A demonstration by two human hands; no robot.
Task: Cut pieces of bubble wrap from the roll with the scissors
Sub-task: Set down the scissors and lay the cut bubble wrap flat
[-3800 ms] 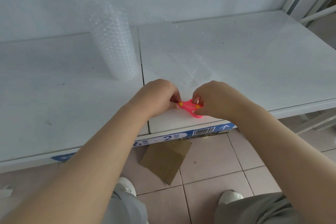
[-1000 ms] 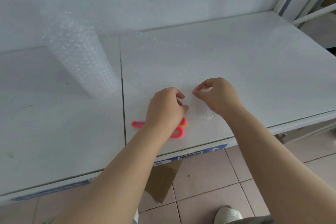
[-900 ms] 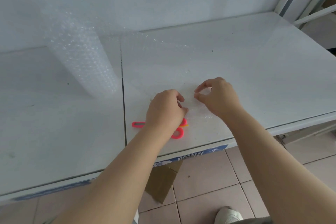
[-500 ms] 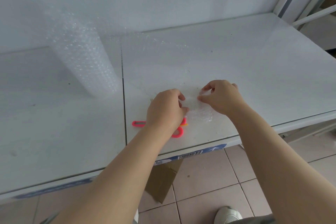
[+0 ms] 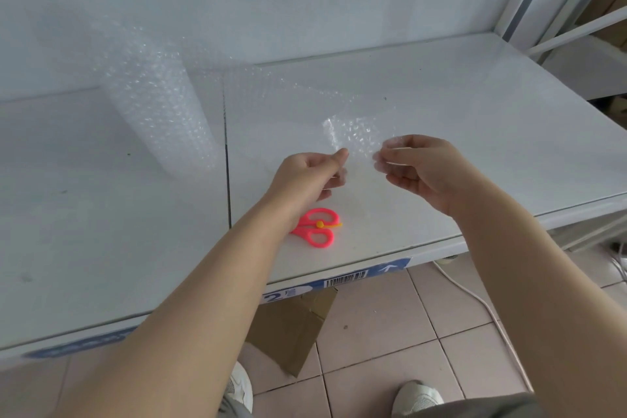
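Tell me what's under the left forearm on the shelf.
The pink scissors lie there; handles show, blades are covered by the forearm. Both hands pinch the bubble wrap piece.

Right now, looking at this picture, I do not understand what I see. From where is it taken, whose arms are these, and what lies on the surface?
There is no machine here. A person wears a camera on the head, so the picture looks forward and down along that person's own two bare arms. The left hand and the right hand together pinch a small clear piece of bubble wrap and hold it up above a white shelf. On the shelf, an upright roll of bubble wrap stands at the left, with a loose sheet trailing from it across the surface. Pink scissors lie near the front edge, in nobody's hand. Below are a tiled floor, a piece of cardboard and the person's shoes.
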